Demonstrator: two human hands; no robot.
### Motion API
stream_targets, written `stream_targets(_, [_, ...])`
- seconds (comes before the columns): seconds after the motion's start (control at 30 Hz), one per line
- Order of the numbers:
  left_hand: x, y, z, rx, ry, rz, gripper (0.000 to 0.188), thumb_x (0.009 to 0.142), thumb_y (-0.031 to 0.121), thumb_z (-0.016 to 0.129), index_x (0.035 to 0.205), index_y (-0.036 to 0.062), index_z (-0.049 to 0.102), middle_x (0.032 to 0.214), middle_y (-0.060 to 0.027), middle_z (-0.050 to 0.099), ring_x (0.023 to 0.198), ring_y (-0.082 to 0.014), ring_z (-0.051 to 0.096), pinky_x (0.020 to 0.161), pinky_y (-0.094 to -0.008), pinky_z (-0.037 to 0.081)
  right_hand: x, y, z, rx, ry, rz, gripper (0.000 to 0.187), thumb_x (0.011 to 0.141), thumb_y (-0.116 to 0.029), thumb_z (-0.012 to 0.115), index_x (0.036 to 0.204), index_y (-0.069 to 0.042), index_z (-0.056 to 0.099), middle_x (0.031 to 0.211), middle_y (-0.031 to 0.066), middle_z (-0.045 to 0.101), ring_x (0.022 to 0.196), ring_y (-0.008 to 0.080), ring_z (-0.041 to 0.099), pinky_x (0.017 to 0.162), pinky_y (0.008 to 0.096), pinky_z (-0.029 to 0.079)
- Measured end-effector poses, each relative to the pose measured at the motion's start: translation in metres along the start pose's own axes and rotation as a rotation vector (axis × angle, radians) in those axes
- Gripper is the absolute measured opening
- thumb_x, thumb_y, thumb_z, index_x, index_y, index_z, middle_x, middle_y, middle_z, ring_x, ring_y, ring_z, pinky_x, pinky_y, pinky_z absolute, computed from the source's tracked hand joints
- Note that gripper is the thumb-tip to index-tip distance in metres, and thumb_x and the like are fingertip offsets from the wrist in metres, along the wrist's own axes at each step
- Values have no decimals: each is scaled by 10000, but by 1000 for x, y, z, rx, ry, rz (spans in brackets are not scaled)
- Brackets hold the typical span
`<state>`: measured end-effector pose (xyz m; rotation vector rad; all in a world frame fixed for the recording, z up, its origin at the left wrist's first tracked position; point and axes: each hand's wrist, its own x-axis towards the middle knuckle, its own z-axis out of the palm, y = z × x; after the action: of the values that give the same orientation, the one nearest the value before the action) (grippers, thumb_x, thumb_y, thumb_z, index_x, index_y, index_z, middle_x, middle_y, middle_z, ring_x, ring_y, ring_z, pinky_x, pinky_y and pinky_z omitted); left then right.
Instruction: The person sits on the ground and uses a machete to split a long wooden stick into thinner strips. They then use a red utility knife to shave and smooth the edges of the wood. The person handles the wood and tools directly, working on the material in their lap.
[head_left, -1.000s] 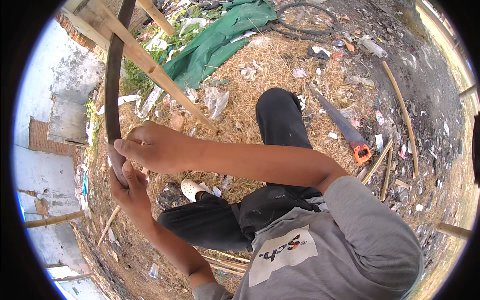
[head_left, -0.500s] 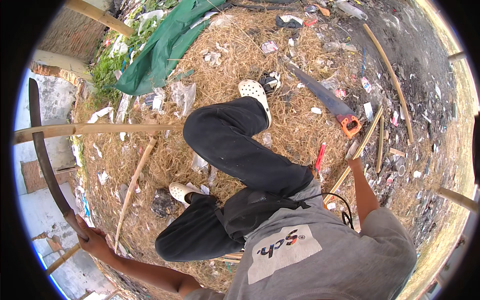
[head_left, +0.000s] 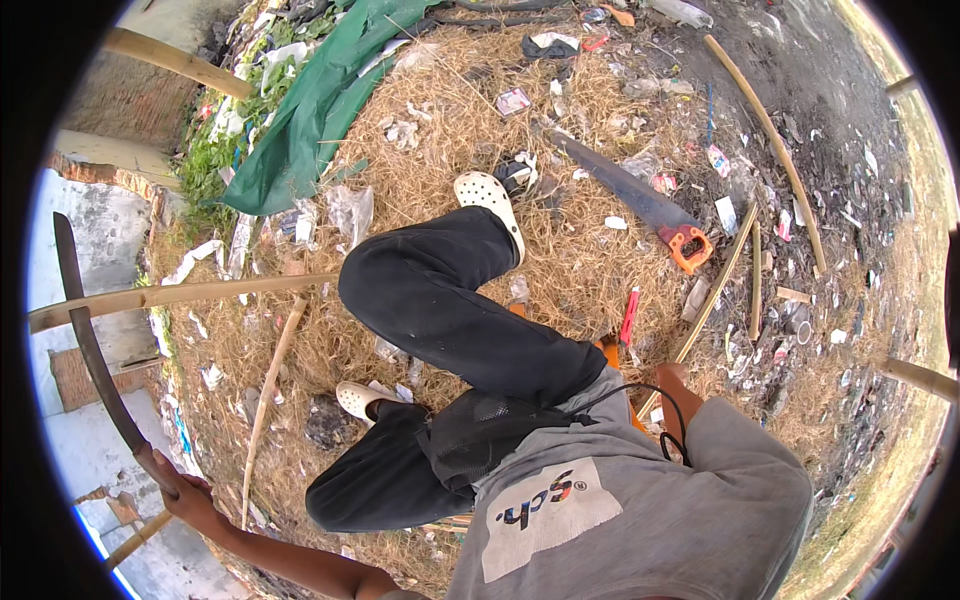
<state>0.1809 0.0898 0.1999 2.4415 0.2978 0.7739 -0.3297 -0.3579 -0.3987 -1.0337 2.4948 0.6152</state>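
Since half a second ago the right hand (head_left: 672,376) has come in by the hip (grip hidden, cannot tell), and the blade (head_left: 92,345) has tilted. Left hand (head_left: 178,492), at 8 o'clock, stays clenched on its handle. White wrappers (head_left: 725,214) lie at 2 o'clock near the saw (head_left: 640,205).
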Motion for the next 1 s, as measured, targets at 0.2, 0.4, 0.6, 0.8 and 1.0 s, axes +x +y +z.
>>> stream_targets(0.2, [7,-9,-3,59,-23,34,688,796,658,638,479,79,443,404,-6,350,382,-130,397,433,-287,351,18,8,-13,104,-96,-213,679,742,-274,729,1295,-14,433,1184,228,593,1145,375,571,954,452,474])
stream_targets(0.4, [13,-1,-4,46,-32,24,671,813,660,615,538,56,513,391,-15,355,372,-117,393,435,-286,349,-24,3,-39,491,241,-386,682,769,-313,718,1324,-30,442,1139,224,621,1023,416,612,923,503,456])
stream_targets(0.6, [2,14,1,-47,-40,77,575,832,562,672,603,77,466,430,-1,384,348,-98,395,362,-253,312,-25,11,-54,537,236,-390,656,784,-345,700,1292,-4,463,1075,226,634,980,414,620,937,508,440])
stream_targets(0.8, [30,4,-6,-16,-99,98,544,865,526,654,643,56,493,447,4,391,353,-92,408,353,-258,315,-84,-23,-118,677,257,-845,428,838,-252,686,1159,-11,539,887,147,611,778,272,599,711,419,473])
stream_targets(1.0, [68,52,-7,73,-142,194,637,806,602,674,604,9,558,484,-24,475,411,-123,475,416,-304,382,-259,-108,-286,893,-146,-1511,273,840,-104,665,1072,2,568,885,85,603,753,143,562,668,295,453])
